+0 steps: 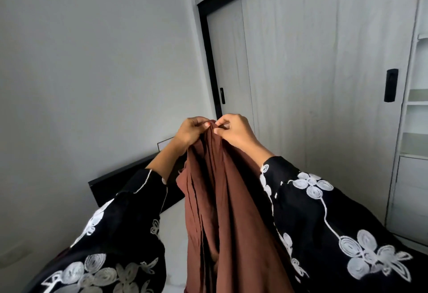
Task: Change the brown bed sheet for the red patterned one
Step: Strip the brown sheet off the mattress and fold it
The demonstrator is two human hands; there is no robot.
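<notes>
Pinching the gathered top of the brown bed sheet [231, 211] with left hand [190, 130] and right hand [236, 131] touching together, fingers curled on the cloth. Hanging plain and dark-creased in long folds toward 6 o'clock, above the bed [174, 230]. Facing bare wall [92, 61] at 10 o'clock, wardrobe doors [312, 72] at 2 o'clock, black headboard [104, 186] at 8 o'clock.
</notes>
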